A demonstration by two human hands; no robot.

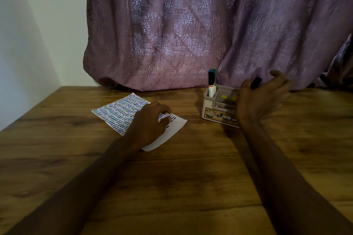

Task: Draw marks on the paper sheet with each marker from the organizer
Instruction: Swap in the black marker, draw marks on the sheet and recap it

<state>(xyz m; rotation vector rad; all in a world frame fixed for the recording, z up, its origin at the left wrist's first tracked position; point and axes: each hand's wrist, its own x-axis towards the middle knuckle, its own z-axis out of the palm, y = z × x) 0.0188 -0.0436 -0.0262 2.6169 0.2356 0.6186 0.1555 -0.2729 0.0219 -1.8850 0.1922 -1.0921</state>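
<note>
A lined paper sheet [122, 112], covered with rows of short blue, green and black marks, lies on the wooden table [172, 177]. My left hand [150, 122] rests on the sheet's right part with bent fingertips pressing it down. A beige organizer [215, 112] stands to the right of the sheet. In its left slot stand a black-capped marker [211, 84] and blue- and green-capped markers [212, 71]. My right hand [261, 97], blurred, hovers over the organizer's right side and holds a black marker [256, 83] between thumb and fingers.
A mauve patterned curtain [191, 25] hangs along the table's back edge, just behind the organizer. A white wall [38, 34] runs along the table's left side. Bare wood lies in front of the sheet between my forearms.
</note>
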